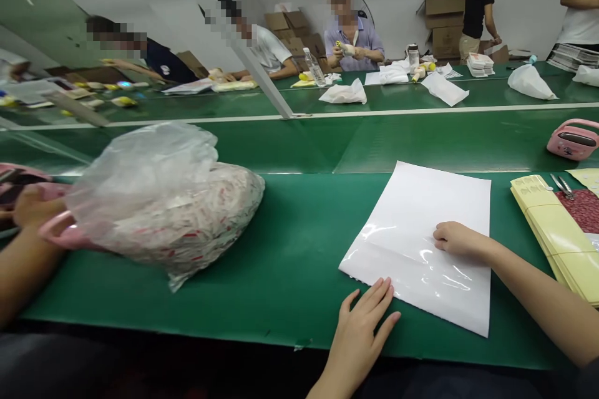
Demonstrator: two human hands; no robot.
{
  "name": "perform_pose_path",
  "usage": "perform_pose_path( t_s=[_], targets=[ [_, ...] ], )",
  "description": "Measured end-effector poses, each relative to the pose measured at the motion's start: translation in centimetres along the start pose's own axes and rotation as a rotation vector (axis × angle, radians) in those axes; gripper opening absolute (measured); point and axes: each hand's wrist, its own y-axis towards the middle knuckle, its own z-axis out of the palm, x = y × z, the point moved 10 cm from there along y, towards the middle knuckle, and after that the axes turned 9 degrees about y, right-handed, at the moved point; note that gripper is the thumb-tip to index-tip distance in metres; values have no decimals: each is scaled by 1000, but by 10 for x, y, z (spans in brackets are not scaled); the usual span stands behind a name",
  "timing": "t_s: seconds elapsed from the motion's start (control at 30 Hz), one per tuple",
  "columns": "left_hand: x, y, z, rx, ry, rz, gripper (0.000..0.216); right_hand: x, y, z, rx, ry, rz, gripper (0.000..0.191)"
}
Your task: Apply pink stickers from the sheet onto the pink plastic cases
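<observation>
A white glossy sheet (pixel 421 199) lies at a slant on the green work surface in front of me. Its upper part looks matt, while the lower part is shiny and slightly wrinkled. My left hand (pixel 362 324) rests palm down at the sheet's lower left edge, fingers stretched out and fingertips touching that edge. On the shiny part, near the middle right, my right hand (pixel 452 240) is closed, with its fingers curled under. Whatever may be between those fingertips is hidden.
Left of the sheet sits a clear plastic bag (pixel 187 218) full of small white-and-red pieces. A neighbour's hand (pixel 35 206) is beside it. To the right lie banded yellow cards (pixel 556 230), tweezers (pixel 564 186) and a pink case (pixel 573 139). Several people work across the green bench.
</observation>
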Motion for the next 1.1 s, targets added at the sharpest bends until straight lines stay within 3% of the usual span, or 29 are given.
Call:
perform_pose_path(
  t_s=[0.13, 0.43, 0.6, 0.8, 1.1],
  targets=[
    [-1, -1, 11, 56, -42, -6, 38, 1, -2, -1, 2, 2, -10, 24],
    [33, -14, 44, 367, -225, -259, 42, 4, -6, -2, -14, 31, -25, 26],
    [44, -16, 50, 489, -310, -300, 46, 4, -5, -2, -11, 39, -34, 26],
    [65, -13, 57, 418, -355, -380, 42, 5, -5, -3, -6, 44, -30, 27],
    [88, -9, 53, 91, -149, -595, 45, 5, -3, -4, -6, 40, -22, 29]
  ],
)
